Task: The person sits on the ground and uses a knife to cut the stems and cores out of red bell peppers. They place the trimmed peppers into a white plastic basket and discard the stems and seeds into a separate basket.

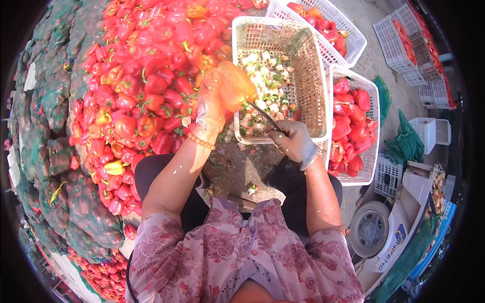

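Observation:
An orange bell pepper [235, 88] is held up in my left hand [209, 99], which wears a pale glove with a beaded bracelet at the wrist. My right hand [295, 142], in a grey glove, grips a dark, thin knife [264, 114]. The knife's tip is at the lower right side of the pepper; whether it has entered the flesh I cannot tell. Below both hands stands a white plastic crate [310, 87] with dirty perforated walls. Cut pepper cores and stems [267, 81] cover part of its floor.
A large heap of red bell peppers [155, 85] spreads to the left. Beyond it lie stacked green mesh sacks [89, 212]. Crates of cut red peppers [352, 127] stand at the right, with a crate [354, 32] behind. A vehicle's wheel [369, 229] is at the lower right.

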The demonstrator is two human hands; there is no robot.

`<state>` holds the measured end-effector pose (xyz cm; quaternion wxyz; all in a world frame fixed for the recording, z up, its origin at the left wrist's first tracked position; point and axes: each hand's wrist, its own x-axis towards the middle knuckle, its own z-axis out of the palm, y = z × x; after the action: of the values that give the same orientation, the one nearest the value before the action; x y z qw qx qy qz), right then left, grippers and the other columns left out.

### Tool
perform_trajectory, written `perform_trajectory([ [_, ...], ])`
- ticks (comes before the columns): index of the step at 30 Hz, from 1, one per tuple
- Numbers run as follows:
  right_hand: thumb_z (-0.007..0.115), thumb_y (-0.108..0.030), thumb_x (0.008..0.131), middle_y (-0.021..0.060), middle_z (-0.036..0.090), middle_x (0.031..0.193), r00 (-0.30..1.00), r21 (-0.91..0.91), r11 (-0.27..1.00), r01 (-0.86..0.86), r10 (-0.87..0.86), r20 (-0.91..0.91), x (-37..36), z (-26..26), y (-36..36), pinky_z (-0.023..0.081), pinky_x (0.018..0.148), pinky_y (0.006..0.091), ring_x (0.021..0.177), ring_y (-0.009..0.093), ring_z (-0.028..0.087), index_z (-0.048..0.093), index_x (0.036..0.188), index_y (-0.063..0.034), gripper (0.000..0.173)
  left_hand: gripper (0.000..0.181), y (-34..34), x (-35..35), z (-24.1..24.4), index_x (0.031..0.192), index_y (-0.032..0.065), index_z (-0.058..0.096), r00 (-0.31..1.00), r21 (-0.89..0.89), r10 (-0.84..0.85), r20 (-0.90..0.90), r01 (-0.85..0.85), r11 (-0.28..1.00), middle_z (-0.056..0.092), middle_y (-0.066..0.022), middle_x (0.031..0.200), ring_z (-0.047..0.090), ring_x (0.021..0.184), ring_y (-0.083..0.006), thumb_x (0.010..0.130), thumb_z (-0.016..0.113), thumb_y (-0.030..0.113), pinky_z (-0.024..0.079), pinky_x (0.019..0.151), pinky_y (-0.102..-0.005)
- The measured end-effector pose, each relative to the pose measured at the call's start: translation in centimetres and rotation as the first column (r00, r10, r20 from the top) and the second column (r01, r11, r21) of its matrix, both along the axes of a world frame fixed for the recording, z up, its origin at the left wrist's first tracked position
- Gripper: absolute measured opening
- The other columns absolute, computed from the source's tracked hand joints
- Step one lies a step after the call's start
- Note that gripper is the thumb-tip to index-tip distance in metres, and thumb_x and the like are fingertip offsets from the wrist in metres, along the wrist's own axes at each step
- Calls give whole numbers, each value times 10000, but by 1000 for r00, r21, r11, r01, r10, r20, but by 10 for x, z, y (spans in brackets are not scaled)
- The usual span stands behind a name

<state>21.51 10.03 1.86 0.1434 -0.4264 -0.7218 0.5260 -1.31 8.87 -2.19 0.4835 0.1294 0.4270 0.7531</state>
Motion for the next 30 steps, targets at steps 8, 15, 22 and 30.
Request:
perform_trajectory([
  [8, 694, -252, 880, 55, 679, 890, 952, -7, 965, 263, -260, -164, 0, -13, 14, 517, 716, 306, 777, 148, 631, 610, 1218, 20, 442, 387, -7, 30, 4, 1242, 17, 495, 894, -37, -221, -390, 225, 974, 600, -93, 1149, 592, 1036, -164, 933, 661, 180, 503, 921, -297],
  [15, 691, -161, 893, 104, 659, 1099, 809, -492, 848, 197, -425, -407, -20, -34, 16, 517, 854, 309, 934, 154, 635, 567, 1221, 53, 411, 494, -16, 50, -15, 1339, -1, 440, 901, -27, -353, -251, 358, 933, 575, -96, 1199, 555, 1105, -157, 933, 662, 173, 468, 963, -287],
  [22, 680, -201, 885, 100, 696, 980, 809, -331, 843, 424, -517, -279, -18, -26, 24, 523, 796, 314, 879, 154, 658, 633, 1117, 30, 331, 654, -15, 66, 1, 1410, 22, 322, 810, -24, -329, -486, 364, 931, 551, -114, 1245, 562, 1129, -208, 898, 700, 176, 478, 955, -323],
  [30, 736, -351, 797, 199, 695, 905, 867, 172, 850, 498, -481, -129, -23, -43, 24, 524, 773, 371, 846, 291, 694, 636, 1076, 16, 472, 639, -6, 63, -47, 1364, 20, 307, 682, -85, -372, -630, 415, 906, 528, -134, 1273, 547, 1161, -218, 859, 692, 97, 459, 972, -320],
])
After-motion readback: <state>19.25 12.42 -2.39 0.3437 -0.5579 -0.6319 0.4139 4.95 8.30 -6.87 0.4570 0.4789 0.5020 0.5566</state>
